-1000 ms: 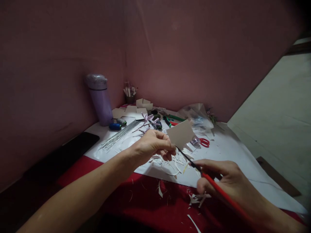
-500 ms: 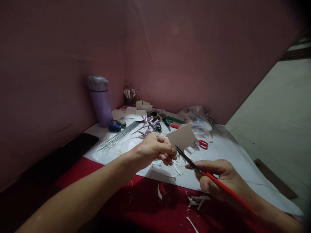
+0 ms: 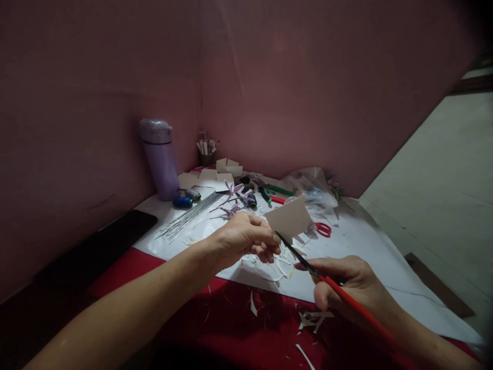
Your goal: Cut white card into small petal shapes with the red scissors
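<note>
My left hand is closed, thumb and fingers pinched together at the lower left of a pale card; whatever is between the fingertips is too small to make out. The pale card shows just behind and right of the fingertips. In my right hand is a pair of red-handled scissors, its dark blades pointing up and left, with the tips at my left fingertips. White paper scraps lie beneath my hands on the white sheet.
Behind stand a purple bottle and a cup of sticks. Metal wires, thread spools, lilac flowers, red-handled scissors and a plastic bag lie around. A black phone-like slab is at left.
The scissor handles in my right hand have come closer together, and the blades look more closed. My left hand is nearly still. The view has shifted very slightly.
</note>
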{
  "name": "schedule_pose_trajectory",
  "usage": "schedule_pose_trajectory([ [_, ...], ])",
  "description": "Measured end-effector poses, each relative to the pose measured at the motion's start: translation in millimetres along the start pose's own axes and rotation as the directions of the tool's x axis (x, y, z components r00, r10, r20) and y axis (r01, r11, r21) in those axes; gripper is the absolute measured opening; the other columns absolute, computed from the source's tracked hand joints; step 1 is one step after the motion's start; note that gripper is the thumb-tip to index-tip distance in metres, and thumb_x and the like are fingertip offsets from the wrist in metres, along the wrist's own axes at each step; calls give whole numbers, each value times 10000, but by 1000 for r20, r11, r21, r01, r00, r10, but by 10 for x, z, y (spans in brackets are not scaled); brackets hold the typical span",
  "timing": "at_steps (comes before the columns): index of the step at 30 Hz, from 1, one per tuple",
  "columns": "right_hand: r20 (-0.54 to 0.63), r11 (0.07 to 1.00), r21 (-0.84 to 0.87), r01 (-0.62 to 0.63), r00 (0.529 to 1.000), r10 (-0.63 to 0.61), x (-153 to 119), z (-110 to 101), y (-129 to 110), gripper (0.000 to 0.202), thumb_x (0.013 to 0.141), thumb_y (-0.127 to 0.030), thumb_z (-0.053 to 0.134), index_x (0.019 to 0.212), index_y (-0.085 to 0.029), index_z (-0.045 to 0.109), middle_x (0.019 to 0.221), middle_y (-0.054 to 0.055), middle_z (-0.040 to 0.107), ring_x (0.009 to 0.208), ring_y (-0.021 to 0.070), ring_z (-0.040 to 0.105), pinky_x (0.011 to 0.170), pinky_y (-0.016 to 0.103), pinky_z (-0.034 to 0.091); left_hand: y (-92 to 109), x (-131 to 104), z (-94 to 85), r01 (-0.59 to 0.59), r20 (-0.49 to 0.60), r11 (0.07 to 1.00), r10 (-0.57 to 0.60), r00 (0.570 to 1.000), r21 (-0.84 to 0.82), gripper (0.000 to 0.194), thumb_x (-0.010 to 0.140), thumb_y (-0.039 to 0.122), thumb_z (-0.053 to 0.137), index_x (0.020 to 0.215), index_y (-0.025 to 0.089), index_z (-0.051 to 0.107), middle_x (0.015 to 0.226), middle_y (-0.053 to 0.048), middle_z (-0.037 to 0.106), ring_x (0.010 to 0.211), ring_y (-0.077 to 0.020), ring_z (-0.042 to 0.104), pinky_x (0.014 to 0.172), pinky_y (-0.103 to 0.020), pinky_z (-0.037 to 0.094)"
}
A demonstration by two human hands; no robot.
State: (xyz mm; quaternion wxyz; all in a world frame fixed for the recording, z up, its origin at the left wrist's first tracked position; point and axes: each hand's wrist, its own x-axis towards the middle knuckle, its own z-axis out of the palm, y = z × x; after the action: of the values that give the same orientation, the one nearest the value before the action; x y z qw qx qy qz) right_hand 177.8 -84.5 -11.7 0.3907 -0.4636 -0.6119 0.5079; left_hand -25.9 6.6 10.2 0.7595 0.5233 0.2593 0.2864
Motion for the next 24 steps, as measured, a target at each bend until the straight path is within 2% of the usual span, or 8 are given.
schedule_pose_trajectory([
  [6,-17,997,71,-34,999,35,0,42,-17,270,624,-407,760,746,-169,725,419,4,608,326,103,464,352,216,409,-6,-2,1,25,-15,1000,-25,1000,9,127,590,109,675,527,88,566,539,-65,633,404,-106,564,446,-220,459],
  [11,-35,996,79,-49,998,52,-15,63,16,250,628,-399,745,727,-170,724,448,10,619,337,120,506,349,231,431,-17,-6,-4,37,-16,999,-37,999,6,129,593,110,675,536,93,560,536,-67,636,418,-111,570,438,-221,456],
  [13,-16,998,33,-57,998,57,-26,50,2,235,649,-337,715,807,-162,713,456,5,626,350,128,524,365,235,441,-17,-1,-11,44,-9,999,-44,999,7,147,590,114,681,526,96,549,531,-68,635,409,-111,567,435,-225,456],
  [14,13,998,-8,-66,998,66,-33,40,-19,247,640,-277,701,858,-161,697,444,-9,621,359,134,535,374,232,443,-16,2,-16,45,-7,999,-45,999,12,151,588,114,682,524,96,547,531,-68,635,404,-111,566,435,-227,457],
  [15,-7,992,-78,-99,995,98,-41,27,-51,234,664,-189,652,896,-167,674,451,-25,623,397,134,558,412,223,450,-14,7,-21,48,-6,999,-48,999,19,151,587,112,682,523,95,546,532,-68,637,401,-111,566,432,-226,456],
  [17,4,966,-209,-154,987,158,-57,2,-132,240,641,-63,557,828,-183,647,493,-39,640,445,129,573,435,202,432,-12,17,-29,52,-13,998,-52,999,35,143,582,100,676,520,94,547,531,-68,640,396,-111,567,418,-217,445],
  [20,32,948,-296,-118,990,134,-74,-32,-260,231,628,-61,545,796,-201,619,525,-39,647,443,131,551,412,205,396,-12,28,-35,57,-14,997,-56,998,51,126,577,88,665,510,91,558,525,-65,640,397,-111,573,398,-197,422],
  [24,53,922,-359,-147,983,177,-75,-62,-390,240,637,-91,580,831,-210,655,594,-14,685,506,156,568,451,231,408,-16,25,-31,62,8,995,-63,998,76,109,584,103,669,518,88,584,533,-66,645,397,-111,578,391,-188,417],
])
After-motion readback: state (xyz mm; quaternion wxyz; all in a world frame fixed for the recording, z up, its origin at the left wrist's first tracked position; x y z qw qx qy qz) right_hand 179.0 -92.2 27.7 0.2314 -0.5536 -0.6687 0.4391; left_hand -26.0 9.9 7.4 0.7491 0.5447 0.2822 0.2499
